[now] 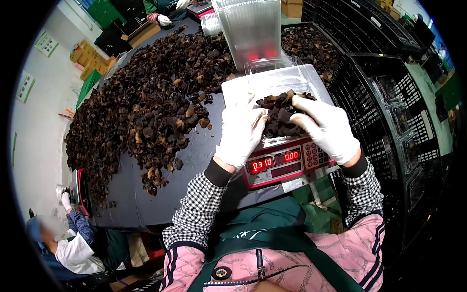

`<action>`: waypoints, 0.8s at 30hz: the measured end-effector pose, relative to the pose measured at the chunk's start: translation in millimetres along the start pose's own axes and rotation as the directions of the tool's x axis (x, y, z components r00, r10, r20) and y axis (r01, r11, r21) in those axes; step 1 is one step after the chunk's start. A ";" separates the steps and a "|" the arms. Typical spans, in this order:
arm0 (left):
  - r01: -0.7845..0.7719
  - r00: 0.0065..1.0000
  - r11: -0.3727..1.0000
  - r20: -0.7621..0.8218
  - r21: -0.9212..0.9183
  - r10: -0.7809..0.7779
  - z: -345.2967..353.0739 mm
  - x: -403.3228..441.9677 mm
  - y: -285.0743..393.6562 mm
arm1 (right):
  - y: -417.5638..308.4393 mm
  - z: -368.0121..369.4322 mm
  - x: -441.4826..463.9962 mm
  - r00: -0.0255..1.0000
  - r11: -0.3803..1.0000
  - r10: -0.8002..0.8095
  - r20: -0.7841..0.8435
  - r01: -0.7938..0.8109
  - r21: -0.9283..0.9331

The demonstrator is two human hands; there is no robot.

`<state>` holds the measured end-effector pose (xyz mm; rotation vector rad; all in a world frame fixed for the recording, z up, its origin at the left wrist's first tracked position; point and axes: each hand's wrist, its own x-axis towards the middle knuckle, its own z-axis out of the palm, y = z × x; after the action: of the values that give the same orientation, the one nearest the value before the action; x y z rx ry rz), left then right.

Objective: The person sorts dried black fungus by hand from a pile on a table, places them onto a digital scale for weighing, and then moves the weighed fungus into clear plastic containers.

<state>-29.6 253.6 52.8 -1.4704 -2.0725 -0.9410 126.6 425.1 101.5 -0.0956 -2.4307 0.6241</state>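
Observation:
A heap of dark wood ear mushrooms (281, 117) sits in what looks like a clear plastic box on the scale's pale platform (235, 88). The red scale (248, 179) reads 0.310 and 0.00. At the heap's left side, my white-gloved left hand (241, 134) is closed, fingers pressed together; what they grip, if anything, is hidden. From the right, my gloved right hand (332, 129) curls thumb and fingers onto the mushrooms. Behind the platform rises a tall stack of nested clear plastic boxes (250, 34).
A large spread of loose mushrooms (160, 92) covers much of the dark table (199, 165). Black plastic crates (404, 112) stand close on my right. A co-worker (78, 243) sits at lower left beside another red scale (82, 192); another person's gloved hand (164, 20) shows at the far end.

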 end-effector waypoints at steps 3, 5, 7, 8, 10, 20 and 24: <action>0.103 0.994 0.994 -0.027 -0.040 -0.104 -9.6 0.8 5.3 | -6.3 -9.3 -12.4 0.969 0.942 0.213 -0.124 -0.170 0.289; 0.207 0.978 0.936 0.068 -0.286 -0.196 -33.8 0.7 31.0 | -31.7 -12.8 -36.9 0.823 0.568 0.551 0.138 -0.491 0.660; 0.196 0.967 0.869 0.237 -0.454 -0.094 -53.4 -9.5 54.8 | -50.6 -1.0 -65.0 0.739 0.228 0.581 0.340 -0.549 0.804; 0.114 0.954 0.872 0.298 -0.476 0.038 -57.7 -18.0 63.2 | -57.7 13.8 -80.5 0.691 0.042 0.575 0.438 -0.560 0.828; 0.083 0.882 0.871 0.442 -0.485 0.162 -51.6 -33.4 84.8 | -64.8 32.8 -109.8 0.551 -0.098 0.608 0.571 -0.662 0.743; 0.240 0.816 0.822 0.566 -0.517 0.118 -28.7 -117.9 89.9 | -81.6 76.0 -179.3 0.488 -0.213 0.603 0.631 -0.664 0.717; 0.229 0.865 0.760 0.486 -0.608 0.127 -32.0 -107.0 90.0 | -74.9 75.4 -178.6 0.508 -0.325 0.519 0.687 -0.626 0.709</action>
<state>90.5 179.7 27.0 -2.2240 -2.2548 -1.5559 232.2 289.6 -15.5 -0.8094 -1.1439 2.7034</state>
